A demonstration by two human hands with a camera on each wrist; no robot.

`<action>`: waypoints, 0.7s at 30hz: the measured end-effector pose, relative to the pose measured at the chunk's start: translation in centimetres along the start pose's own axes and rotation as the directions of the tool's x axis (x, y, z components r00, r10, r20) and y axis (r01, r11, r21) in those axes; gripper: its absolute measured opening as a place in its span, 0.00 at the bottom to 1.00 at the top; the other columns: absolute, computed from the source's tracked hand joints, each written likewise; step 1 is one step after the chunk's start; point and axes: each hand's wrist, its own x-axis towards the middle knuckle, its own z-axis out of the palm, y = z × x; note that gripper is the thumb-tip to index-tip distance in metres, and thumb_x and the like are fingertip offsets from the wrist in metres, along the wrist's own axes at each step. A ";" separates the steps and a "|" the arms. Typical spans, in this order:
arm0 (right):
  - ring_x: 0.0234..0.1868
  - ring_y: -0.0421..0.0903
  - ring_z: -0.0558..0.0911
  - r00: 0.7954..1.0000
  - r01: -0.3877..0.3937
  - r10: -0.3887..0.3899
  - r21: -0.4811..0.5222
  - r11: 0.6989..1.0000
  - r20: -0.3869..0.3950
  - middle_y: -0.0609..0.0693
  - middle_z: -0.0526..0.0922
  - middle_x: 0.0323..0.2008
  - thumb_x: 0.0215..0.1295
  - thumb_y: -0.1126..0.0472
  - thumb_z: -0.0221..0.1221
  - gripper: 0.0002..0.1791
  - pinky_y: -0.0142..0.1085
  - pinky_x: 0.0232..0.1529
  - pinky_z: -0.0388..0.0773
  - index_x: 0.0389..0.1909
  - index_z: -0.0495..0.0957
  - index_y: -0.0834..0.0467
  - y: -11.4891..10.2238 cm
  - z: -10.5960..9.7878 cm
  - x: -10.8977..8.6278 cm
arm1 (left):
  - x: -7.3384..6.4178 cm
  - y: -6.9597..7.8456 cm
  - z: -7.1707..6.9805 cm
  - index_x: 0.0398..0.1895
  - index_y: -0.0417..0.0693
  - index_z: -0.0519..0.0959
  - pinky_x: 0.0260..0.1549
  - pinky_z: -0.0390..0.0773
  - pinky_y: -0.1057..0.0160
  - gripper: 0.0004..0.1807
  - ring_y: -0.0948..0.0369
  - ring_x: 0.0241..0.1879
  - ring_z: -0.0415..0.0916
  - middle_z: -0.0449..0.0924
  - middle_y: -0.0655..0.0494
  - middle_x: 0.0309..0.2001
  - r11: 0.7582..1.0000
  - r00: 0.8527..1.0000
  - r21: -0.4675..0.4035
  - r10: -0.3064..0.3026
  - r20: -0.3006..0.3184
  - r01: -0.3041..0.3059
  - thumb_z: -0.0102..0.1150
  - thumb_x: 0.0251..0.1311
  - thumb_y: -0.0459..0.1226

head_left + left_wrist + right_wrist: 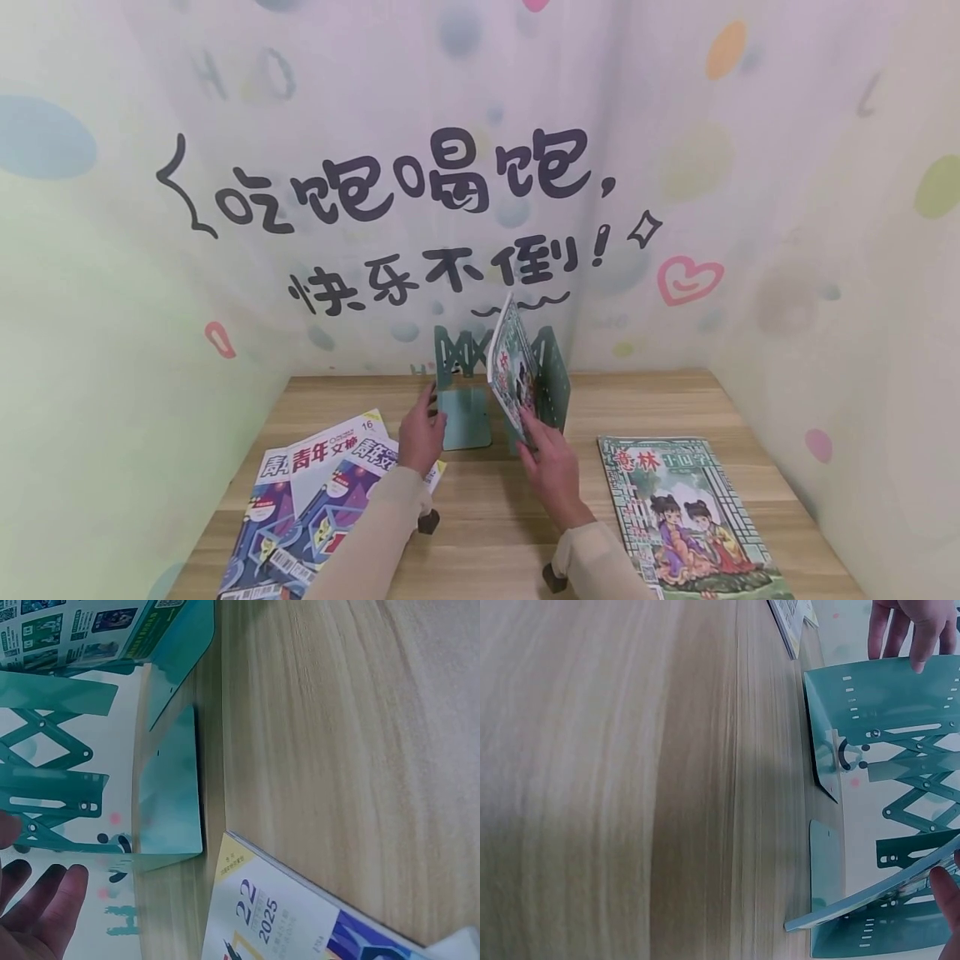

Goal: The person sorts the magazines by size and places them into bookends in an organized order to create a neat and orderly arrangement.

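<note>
An expandable green metal bookend (467, 417) stands at the back of the wooden table, its scissor-link back spread between two side panels. My left hand (422, 437) is at the left panel, thumb over the inner face and fingers along the outside, as the right wrist view shows. My right hand (551, 471) grips a magazine (513, 362) by its lower edge, thumb on the illustrated cover. The magazine stands tilted between the panels, close to the right one (557, 383). In the right wrist view the magazine (877, 892) appears nearly edge-on, its lower corner over the base plate.
Several overlapping magazines (330, 483) lie at the table's left. Another magazine (686, 517), with two cartoon figures on its cover, lies flat at the right. Behind the bookend rises a printed fabric wall (420, 100), and similar walls flank both sides of the table.
</note>
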 end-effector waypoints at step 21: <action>0.46 0.52 0.81 0.998 -0.057 0.057 0.007 0.998 0.034 0.55 0.82 0.49 0.54 0.62 0.71 0.34 0.48 0.44 0.82 0.64 0.73 0.54 -0.3 0.0 -0.2 | 0.3 -0.2 -0.1 0.73 0.56 0.60 0.51 0.79 0.49 0.32 0.48 0.56 0.76 0.71 0.45 0.64 0.998 1.000 0.068 0.001 -0.021 0.001 0.54 0.68 0.32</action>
